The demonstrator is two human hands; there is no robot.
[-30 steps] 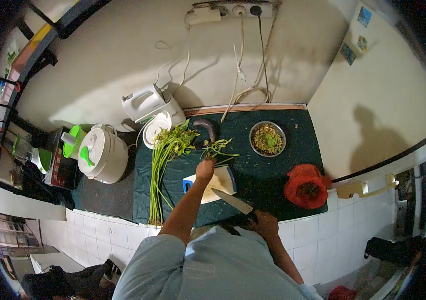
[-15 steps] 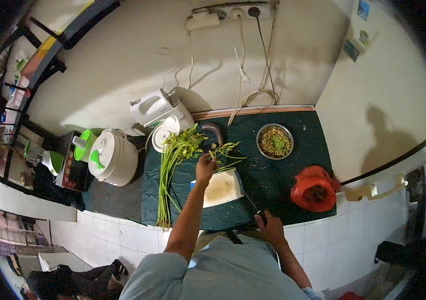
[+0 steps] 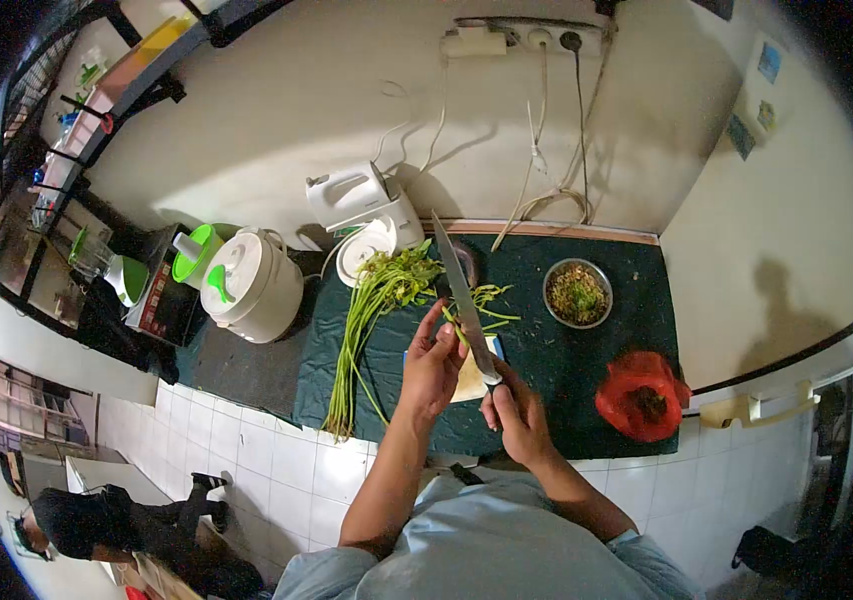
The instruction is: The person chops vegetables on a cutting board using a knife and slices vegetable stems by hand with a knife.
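My right hand (image 3: 515, 412) is closed around the handle of a long kitchen knife (image 3: 465, 285), its blade raised and pointing away toward the wall. My left hand (image 3: 434, 368) pinches a short green stem (image 3: 457, 326) close beside the blade; whether the two touch I cannot tell. Beneath both hands lies a white cutting board (image 3: 472, 382) with a blue edge, mostly covered by them. A bunch of long leafy green stalks (image 3: 362, 330) rests to the left. Several loose cut stems (image 3: 492, 297) lie just beyond the board, partly behind the knife.
At the right stand a metal bowl (image 3: 578, 293) of chopped greens and a red plastic bag (image 3: 642, 397). A white rice cooker (image 3: 257, 290) and a white stand mixer (image 3: 362, 200) are at the left. Another person (image 3: 117, 525) is at the lower left.
My right hand has brought the knife up from beside the board to in front of my left hand. The left hand has drawn back toward me with a stem. The view has shifted.
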